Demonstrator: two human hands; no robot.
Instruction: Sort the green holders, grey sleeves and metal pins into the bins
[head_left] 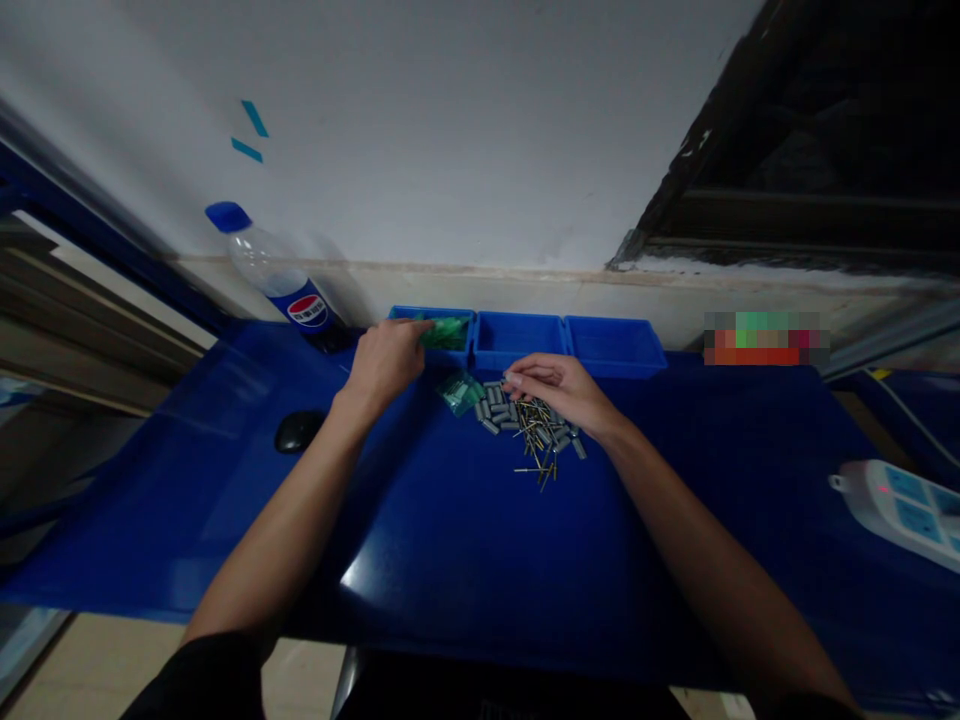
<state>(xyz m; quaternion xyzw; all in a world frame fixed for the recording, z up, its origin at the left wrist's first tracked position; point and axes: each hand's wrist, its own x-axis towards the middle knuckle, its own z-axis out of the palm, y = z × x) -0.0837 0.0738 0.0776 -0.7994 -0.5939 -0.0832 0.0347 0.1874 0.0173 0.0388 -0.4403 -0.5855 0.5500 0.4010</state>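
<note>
left hand (386, 360) curled on green bags (448, 332) in left bin (409, 313), grip unclear | right hand (559, 385) fingertips pinched over sleeves (496, 405) and pins (536, 445), table (450, 540) back edge | pile lies loose

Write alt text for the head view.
The left hand reaches to the leftmost of three blue plastic bins, which holds green packets, while the right hand touches a pile of grey metal cylinders and thin pins on a blue table.

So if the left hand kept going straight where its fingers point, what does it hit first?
Probably the green packets in the leftmost blue bin: the left hand points at them, fingertips seemingly at the bin's rim. Depth is hard to judge.
</note>
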